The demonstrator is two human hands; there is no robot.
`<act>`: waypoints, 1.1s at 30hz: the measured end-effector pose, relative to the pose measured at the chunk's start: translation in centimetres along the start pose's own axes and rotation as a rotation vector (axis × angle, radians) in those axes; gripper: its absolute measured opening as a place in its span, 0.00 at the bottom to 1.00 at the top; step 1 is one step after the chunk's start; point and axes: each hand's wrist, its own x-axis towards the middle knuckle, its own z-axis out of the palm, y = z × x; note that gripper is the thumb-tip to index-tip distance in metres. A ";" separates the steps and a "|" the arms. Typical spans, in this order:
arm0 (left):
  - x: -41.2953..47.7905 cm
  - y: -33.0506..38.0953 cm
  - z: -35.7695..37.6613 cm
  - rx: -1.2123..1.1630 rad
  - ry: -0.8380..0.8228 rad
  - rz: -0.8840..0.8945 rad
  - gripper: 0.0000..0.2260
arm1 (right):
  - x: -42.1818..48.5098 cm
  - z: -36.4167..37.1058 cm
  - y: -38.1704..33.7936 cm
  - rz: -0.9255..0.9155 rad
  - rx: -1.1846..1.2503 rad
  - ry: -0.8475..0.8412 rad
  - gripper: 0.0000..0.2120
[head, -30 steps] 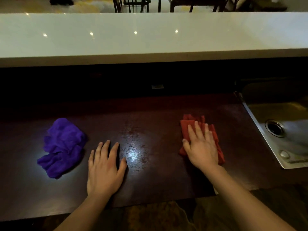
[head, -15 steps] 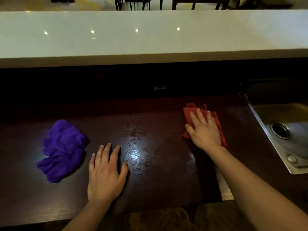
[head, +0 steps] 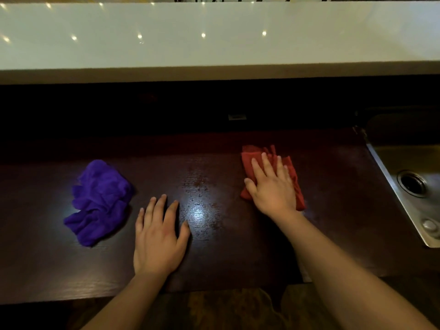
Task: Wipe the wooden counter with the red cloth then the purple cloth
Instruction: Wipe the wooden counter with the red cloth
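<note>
The dark wooden counter runs across the head view. A red cloth lies on its right part. My right hand presses flat on the cloth with fingers spread, covering most of it. A crumpled purple cloth rests untouched on the left part of the counter. My left hand lies palm down on the bare wood between the two cloths, fingers apart, holding nothing. A bright glare patch sits on the wood just right of my left hand.
A steel sink with a round drain is set into the counter at the far right. A raised white countertop runs along the back, above a dark wall with a small outlet. The counter's near edge is by my forearms.
My right hand first pushed the red cloth away from me, then slid it left toward the counter's middle. My left hand and the purple cloth stayed where they were.
</note>
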 end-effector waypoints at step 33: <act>0.2 -0.4 0.4 0.002 0.003 0.008 0.26 | 7.9 1.4 -11.5 -0.119 -0.015 0.026 0.32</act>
